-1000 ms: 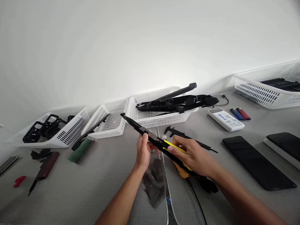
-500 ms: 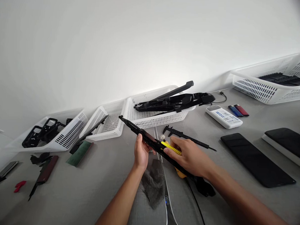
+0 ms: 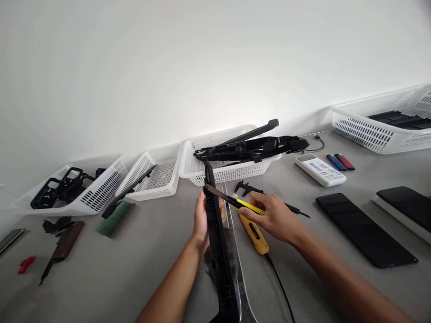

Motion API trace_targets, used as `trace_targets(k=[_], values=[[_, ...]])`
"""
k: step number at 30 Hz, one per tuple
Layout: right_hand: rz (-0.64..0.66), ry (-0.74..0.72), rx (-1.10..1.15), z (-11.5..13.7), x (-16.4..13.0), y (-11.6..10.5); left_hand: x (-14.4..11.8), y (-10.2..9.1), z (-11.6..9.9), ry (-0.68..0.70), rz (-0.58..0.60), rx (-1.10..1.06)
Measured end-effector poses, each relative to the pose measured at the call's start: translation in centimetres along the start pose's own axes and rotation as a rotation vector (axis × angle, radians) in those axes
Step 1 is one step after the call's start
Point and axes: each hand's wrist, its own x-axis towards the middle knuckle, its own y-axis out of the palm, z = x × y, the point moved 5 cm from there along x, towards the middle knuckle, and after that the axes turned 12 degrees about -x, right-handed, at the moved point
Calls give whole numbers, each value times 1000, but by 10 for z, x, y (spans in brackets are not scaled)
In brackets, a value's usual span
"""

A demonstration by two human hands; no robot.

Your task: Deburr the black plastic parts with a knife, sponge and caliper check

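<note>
A long black plastic trim part [image 3: 215, 247] stands nearly upright in the picture, its upper end close to the middle basket. My left hand [image 3: 200, 220] is closed around its upper half, with fingertips showing on the far side. My right hand [image 3: 273, 216] grips a yellow-handled knife [image 3: 249, 207] with a flat, dark brown blade. The blade's tip lies against or just over the part near my left thumb; I cannot tell whether it touches. Below my right hand lies a yellow corded hand tool [image 3: 255, 234], and behind that hand a black caliper [image 3: 248, 187].
White baskets [image 3: 164, 193] line the wall, several holding black plastic parts. Left lie green sandpaper [image 3: 116, 219], a dark red strip [image 3: 68, 241] and a red piece [image 3: 26, 264]. Right are a white box-shaped device [image 3: 320, 170], lighters [image 3: 344, 162] and a black phone [image 3: 366, 230].
The trim part has swung from a diagonal to nearly upright, its lower end now towards me. The knife has drawn away from along it, showing its blade and uncovering the yellow corded tool.
</note>
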Motion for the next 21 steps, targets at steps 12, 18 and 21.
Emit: trace_targets(k=[12,18,21], values=[[-91,33,-72,-5,-1,-6,3,4,5,-69,105,33],[-41,-2,-75,-6,1,-5,2,5,2,-73,126,45],[-61,-23,-58,-10,1,-6,3,5,-4,-52,126,8]])
